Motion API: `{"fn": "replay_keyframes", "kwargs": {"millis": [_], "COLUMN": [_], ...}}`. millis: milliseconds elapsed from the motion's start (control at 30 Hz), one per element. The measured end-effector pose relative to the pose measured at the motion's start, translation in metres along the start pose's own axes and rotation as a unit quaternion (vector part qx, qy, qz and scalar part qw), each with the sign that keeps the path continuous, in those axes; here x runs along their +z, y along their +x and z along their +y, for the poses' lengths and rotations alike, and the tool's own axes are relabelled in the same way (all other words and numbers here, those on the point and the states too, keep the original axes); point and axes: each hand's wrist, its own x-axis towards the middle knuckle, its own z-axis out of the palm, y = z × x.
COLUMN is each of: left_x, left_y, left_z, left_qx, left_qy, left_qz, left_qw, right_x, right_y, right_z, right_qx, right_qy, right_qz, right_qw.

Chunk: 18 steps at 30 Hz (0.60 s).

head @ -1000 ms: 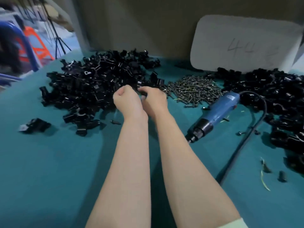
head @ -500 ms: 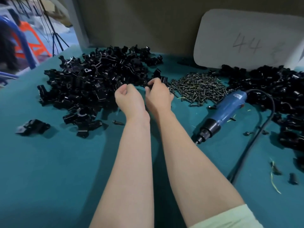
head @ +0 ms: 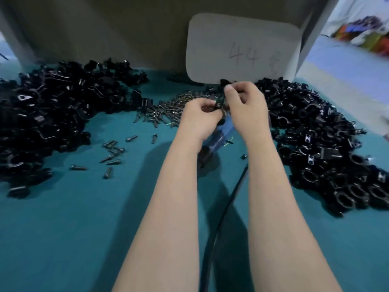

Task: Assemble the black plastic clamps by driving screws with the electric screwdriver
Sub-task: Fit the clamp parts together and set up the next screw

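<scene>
L hand [head: 200, 118]: fingers curled, pinching clamp [head: 219, 103] from the left.
R hand [head: 247, 111]: thumb + fingers pinch same clamp near its top; finer grip detail blurred.
Clamp: small, glossy black plastic, held in air betw. both hands, above screw heap [head: 166, 108].
Screws: short, dull metal; stray screws [head: 112, 149] lie nearer on cloth.
Driver [head: 223, 133]: blue body, black nose, lying under hands; black cable [head: 229, 197] runs toward viewer.
L pile [head: 52, 114]: angular black parts.
R pile [head: 326, 144]: ring-shaped black parts.
Table [head: 63, 228]: teal, matte.
Card [head: 242, 49]: white, rounded corners, "44".
</scene>
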Motion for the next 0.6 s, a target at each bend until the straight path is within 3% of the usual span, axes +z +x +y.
{"fn": "replay_keyframes", "kwargs": {"millis": [133,267,467,600], "left_x": [0.053,0.088,0.116,0.124], "left_y": [0.006,0.015,0.030,0.035], "left_z": [-0.005,-0.012,-0.018,-0.022], "left_qx": [-0.095,-0.138,-0.134,-0.141], "left_qy": [-0.213,-0.232,-0.194,-0.221], "left_qz": [-0.048,-0.042,-0.034,-0.057], "left_qw": [0.971,0.962,0.971,0.963], "right_x": [-0.031,-0.045,-0.049,-0.048], "right_y": [0.014,0.036,0.067,0.074], "right_z": [0.049,0.083,0.109,0.117], "right_qx": [0.104,0.176,0.256,0.284], "right_qy": [-0.095,-0.211,-0.267,-0.300], "right_qz": [0.139,0.098,0.031,0.046], "right_qw": [0.980,0.956,0.929,0.909]}}
